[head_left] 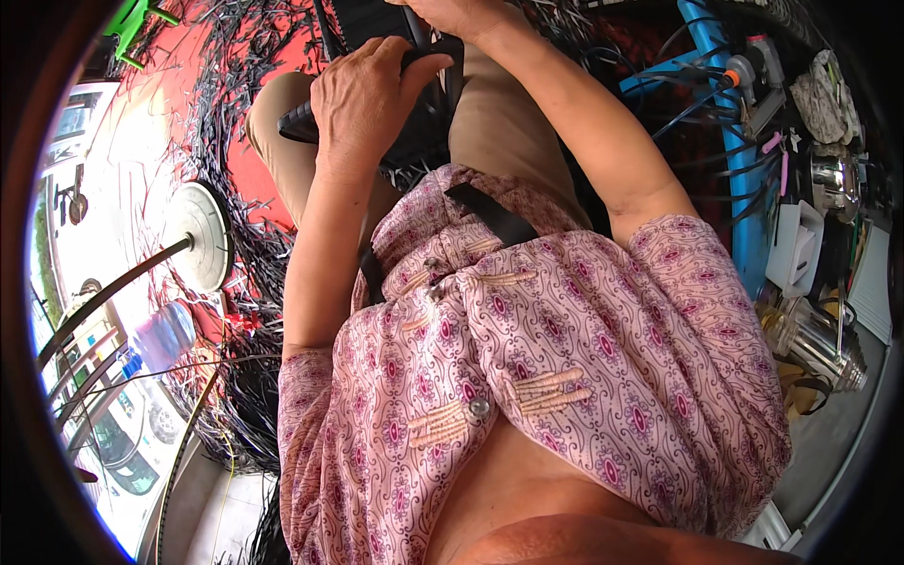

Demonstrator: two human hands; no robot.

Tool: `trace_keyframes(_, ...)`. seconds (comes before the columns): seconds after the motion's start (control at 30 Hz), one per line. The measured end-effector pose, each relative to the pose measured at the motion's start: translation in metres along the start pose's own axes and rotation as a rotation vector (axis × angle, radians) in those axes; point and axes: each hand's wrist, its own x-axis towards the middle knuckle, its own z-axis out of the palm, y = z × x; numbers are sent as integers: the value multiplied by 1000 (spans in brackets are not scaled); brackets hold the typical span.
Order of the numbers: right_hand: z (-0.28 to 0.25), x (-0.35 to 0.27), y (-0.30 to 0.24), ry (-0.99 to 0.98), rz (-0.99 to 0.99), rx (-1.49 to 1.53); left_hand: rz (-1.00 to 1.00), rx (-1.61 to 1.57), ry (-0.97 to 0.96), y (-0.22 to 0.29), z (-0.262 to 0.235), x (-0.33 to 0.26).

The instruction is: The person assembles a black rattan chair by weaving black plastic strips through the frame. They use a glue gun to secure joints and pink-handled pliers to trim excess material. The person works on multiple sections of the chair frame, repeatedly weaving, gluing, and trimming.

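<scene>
Between my knees is a black woven piece (pixel 377 21) made of flat strips, its top cut off by the picture's edge. My left hand (pixel 361 99) lies over a dark edge of it, with the fingers curled round and the thumb stretched to the right. Higher and to the right, my right hand (pixel 463 17) is bent closed at the upper edge of the picture. Its fingertips are partly out of view, and what they pinch is hidden. A dark band runs just below that hand, close to the left thumb.
Loose black strips (pixel 247 71) lie thickly over the red floor (pixel 168 89). A blue frame (pixel 750 179) stands at the right, beside a white plastic container (pixel 797 250) and metal pots (pixel 834 184). Leftward are a round pale disc (pixel 200 247) on a rod and a green stool (pixel 127 28).
</scene>
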Motion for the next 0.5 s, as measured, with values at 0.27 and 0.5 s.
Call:
trace_keyframes(0.27, 16, 4, 11, -41, 162, 116, 6, -31, 36, 5, -1, -4)
trace_keyframes(0.5, 31, -4, 25, -131, 196, 168, 190, -175, 129, 4, 4, 0)
